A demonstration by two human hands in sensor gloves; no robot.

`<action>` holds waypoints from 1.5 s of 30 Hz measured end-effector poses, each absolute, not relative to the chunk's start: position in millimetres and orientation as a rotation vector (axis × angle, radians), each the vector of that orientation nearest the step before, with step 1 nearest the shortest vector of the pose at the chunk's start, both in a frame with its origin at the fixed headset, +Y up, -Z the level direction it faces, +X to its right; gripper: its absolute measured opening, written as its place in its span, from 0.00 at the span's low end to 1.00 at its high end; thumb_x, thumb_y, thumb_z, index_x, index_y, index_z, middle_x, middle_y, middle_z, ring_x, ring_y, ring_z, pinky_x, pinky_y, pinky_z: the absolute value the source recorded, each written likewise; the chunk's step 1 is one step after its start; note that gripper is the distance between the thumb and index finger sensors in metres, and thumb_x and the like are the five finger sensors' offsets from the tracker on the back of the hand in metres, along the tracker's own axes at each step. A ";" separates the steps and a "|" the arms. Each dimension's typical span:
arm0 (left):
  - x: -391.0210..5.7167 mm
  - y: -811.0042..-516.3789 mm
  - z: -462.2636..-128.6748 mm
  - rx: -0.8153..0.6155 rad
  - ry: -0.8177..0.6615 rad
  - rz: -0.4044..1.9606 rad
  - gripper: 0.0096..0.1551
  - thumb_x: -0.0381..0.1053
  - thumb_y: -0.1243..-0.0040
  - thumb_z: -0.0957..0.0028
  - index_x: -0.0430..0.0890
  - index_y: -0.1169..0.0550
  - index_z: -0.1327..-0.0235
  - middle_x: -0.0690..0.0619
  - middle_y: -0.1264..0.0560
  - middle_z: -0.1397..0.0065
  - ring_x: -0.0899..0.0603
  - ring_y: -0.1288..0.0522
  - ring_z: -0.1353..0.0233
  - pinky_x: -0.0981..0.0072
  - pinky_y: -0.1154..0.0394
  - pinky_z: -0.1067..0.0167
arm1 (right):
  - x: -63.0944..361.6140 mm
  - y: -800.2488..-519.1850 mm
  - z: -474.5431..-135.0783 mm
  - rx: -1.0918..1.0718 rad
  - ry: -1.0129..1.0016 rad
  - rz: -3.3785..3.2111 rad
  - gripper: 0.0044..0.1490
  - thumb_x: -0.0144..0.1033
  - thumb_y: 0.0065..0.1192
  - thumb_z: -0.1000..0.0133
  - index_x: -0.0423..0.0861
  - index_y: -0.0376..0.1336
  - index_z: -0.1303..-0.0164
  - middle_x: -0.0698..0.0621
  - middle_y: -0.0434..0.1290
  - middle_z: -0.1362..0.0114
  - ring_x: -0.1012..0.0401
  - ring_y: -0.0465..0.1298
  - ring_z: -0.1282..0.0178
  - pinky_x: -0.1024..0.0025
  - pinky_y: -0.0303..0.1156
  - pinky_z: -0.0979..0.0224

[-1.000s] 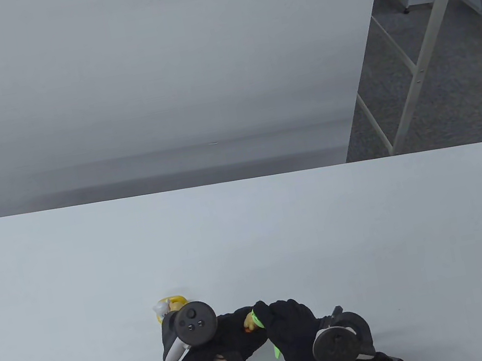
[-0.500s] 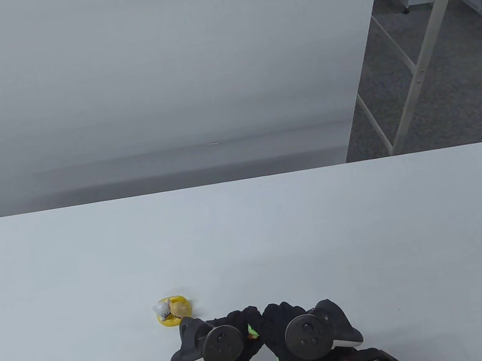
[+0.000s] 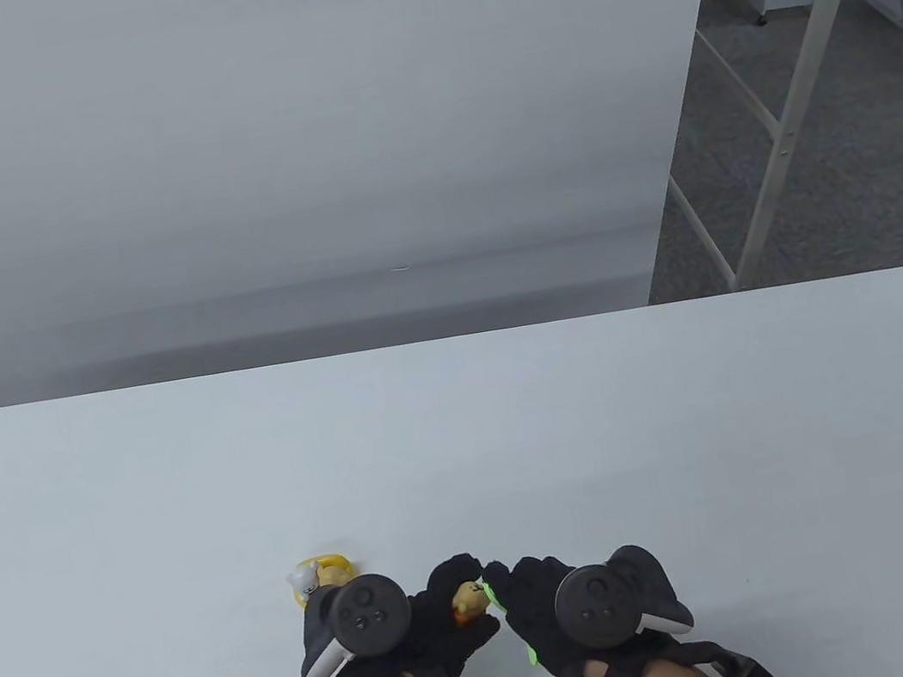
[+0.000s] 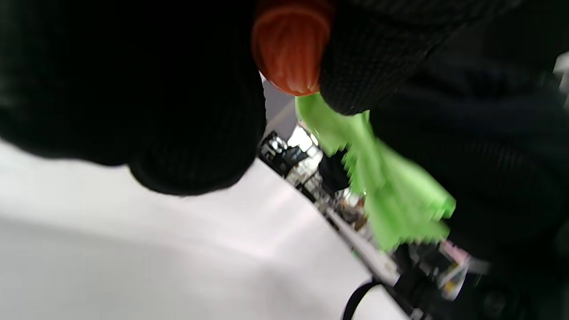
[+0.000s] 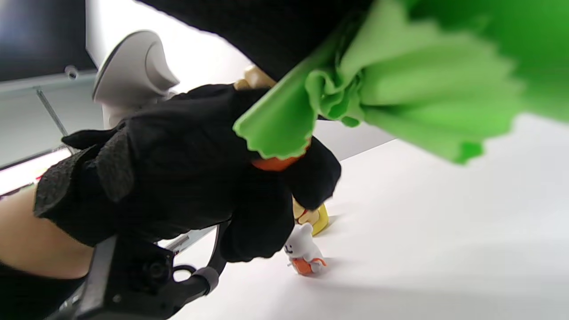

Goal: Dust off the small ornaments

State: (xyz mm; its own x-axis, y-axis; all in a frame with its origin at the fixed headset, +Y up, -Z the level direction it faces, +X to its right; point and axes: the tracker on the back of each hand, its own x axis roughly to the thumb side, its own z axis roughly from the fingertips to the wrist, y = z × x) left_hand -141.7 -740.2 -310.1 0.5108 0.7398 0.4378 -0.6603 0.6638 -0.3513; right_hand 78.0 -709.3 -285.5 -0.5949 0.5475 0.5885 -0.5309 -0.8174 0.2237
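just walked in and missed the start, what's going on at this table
A person in black sensor gloves is dusting small figurines. The left hand holds a little tan figure with an orange base off the table, while the right hand presses a green cloth against it. A white bear figurine and a yellow one stand on the table nearby.

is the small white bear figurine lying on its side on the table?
No, the small white bear figurine stands upright on the white table, beside the left hand.
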 end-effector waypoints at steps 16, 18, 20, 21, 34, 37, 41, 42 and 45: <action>-170.8 -743.0 -316.8 -0.120 -0.400 1.318 0.39 0.56 0.19 0.50 0.33 0.21 0.36 0.39 0.18 0.40 0.42 0.09 0.58 0.59 0.06 0.69 | 92.9 -724.3 -280.3 0.736 -0.247 2.157 0.30 0.21 0.64 0.40 0.28 0.62 0.28 0.19 0.72 0.40 0.35 0.79 0.51 0.26 0.74 0.43; -168.2 -744.7 -317.0 -0.130 -0.403 1.313 0.39 0.56 0.18 0.52 0.33 0.21 0.39 0.40 0.16 0.42 0.42 0.08 0.60 0.61 0.05 0.71 | 89.4 -724.9 -278.1 0.785 -0.267 2.159 0.30 0.21 0.64 0.40 0.29 0.62 0.28 0.19 0.72 0.40 0.36 0.79 0.51 0.27 0.74 0.43; -165.2 -744.4 -316.1 -0.153 -0.428 1.315 0.38 0.56 0.17 0.53 0.34 0.21 0.41 0.40 0.15 0.44 0.43 0.07 0.62 0.62 0.05 0.72 | 86.7 -723.1 -275.4 0.831 -0.289 2.174 0.30 0.21 0.64 0.40 0.28 0.61 0.28 0.19 0.72 0.40 0.35 0.79 0.51 0.26 0.74 0.43; -164.8 -743.7 -315.8 -0.149 -0.430 1.325 0.37 0.55 0.16 0.53 0.34 0.20 0.42 0.39 0.15 0.45 0.42 0.06 0.62 0.62 0.05 0.73 | 86.7 -722.0 -274.4 0.851 -0.305 2.188 0.30 0.21 0.64 0.40 0.28 0.60 0.28 0.19 0.72 0.40 0.35 0.79 0.51 0.26 0.74 0.43; -157.5 -741.9 -314.6 -0.066 -0.596 1.358 0.35 0.51 0.09 0.63 0.42 0.17 0.46 0.43 0.13 0.44 0.41 0.05 0.60 0.59 0.04 0.70 | 104.3 -726.9 -300.3 0.765 0.206 1.703 0.29 0.20 0.62 0.39 0.29 0.61 0.28 0.18 0.72 0.40 0.36 0.79 0.52 0.26 0.74 0.43; -154.0 -747.0 -312.1 -0.065 -0.446 1.500 0.36 0.54 0.11 0.58 0.36 0.19 0.46 0.40 0.13 0.47 0.42 0.05 0.64 0.60 0.04 0.74 | 97.7 -729.8 -287.7 0.634 -0.036 1.694 0.30 0.20 0.62 0.40 0.27 0.59 0.28 0.18 0.72 0.40 0.36 0.79 0.52 0.27 0.74 0.44; -153.5 -727.8 -301.6 0.050 -0.429 1.200 0.35 0.56 0.14 0.53 0.34 0.20 0.47 0.38 0.13 0.50 0.44 0.05 0.67 0.63 0.04 0.78 | 90.3 -723.4 -274.6 0.829 -0.343 2.007 0.31 0.19 0.63 0.41 0.25 0.58 0.29 0.17 0.72 0.41 0.35 0.78 0.53 0.25 0.74 0.45; -152.3 -725.6 -300.0 0.059 -0.427 1.133 0.35 0.55 0.14 0.52 0.33 0.20 0.47 0.38 0.13 0.50 0.44 0.05 0.67 0.63 0.04 0.78 | 88.4 -719.4 -271.7 0.898 -0.394 2.080 0.30 0.19 0.64 0.41 0.28 0.59 0.29 0.17 0.72 0.41 0.35 0.78 0.53 0.25 0.74 0.44; -142.5 -717.3 -295.8 0.133 -0.538 0.861 0.34 0.52 0.13 0.55 0.34 0.21 0.47 0.37 0.13 0.48 0.41 0.05 0.65 0.60 0.04 0.76 | 78.2 -709.3 -264.2 1.082 -0.447 2.301 0.29 0.21 0.64 0.41 0.32 0.63 0.29 0.18 0.72 0.41 0.36 0.79 0.52 0.26 0.74 0.43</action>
